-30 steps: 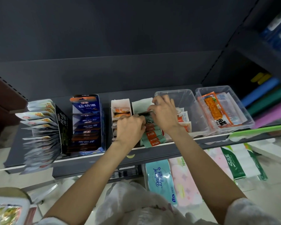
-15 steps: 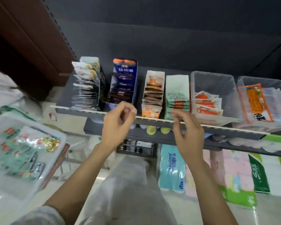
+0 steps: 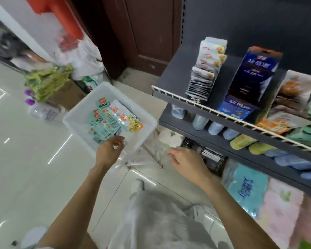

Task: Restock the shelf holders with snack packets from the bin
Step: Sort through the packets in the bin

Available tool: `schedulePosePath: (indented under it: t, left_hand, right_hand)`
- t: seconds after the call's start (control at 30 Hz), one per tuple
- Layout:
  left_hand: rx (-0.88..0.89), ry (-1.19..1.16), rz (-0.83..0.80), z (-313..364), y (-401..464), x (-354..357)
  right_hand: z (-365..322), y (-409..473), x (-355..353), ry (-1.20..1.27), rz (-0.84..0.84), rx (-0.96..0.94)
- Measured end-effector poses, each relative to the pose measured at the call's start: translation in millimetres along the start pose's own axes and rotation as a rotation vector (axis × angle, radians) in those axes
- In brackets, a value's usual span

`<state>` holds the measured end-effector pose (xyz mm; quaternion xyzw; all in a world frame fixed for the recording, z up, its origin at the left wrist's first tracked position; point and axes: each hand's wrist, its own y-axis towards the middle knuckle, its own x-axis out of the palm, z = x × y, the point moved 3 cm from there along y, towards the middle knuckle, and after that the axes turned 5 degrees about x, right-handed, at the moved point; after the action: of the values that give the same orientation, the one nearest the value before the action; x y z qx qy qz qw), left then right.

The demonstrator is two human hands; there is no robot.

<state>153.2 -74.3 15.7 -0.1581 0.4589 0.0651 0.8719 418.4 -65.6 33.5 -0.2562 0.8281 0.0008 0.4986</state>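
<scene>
Left hand (image 3: pixel 109 150) beside binned packets (image 3: pixel 111 121).

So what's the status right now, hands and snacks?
Left hand over bin, fingers curled, nothing visibly gripped. Right hand open, empty, beside the lower shelf. Packets lie in bin. Nothing in the way.

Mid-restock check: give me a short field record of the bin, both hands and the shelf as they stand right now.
bin: white plastic bin, left of the shelf, holding teal and orange snack packets
left hand: over the bin's near edge, fingers curled; whether it holds anything is unclear
right hand: open, empty, between bin and shelf
shelf: dark grey metal shelf with upright holders of packets; blue carton holder stocked
</scene>
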Motion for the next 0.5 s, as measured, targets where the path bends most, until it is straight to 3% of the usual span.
schedulePosePath:
  t: [0.1, 0.2, 0.4, 0.5]
  left_hand:
    - [-0.084, -0.015, 0.019, -62.7, 42.7, -27.9]
    - [-0.066, 0.112, -0.104, -114.4, 90.1, -41.6]
    - [0.119, 0.334, -0.384, -155.7, 152.0, -36.5]
    - [0.231, 0.41, -0.437, -155.7, 172.9, -27.2]
  right_hand:
    - [-50.7, 52.7, 31.9, 0.064, -0.023, -0.027]
    - [-89.8, 111.1, 68.6, 0.135, -0.075, 0.053]
    - [-132.2, 200.8, 157.8, 0.161, -0.219, 0.31]
    - [-137.9, 225.3, 192.6, 0.243, -0.173, 0.489]
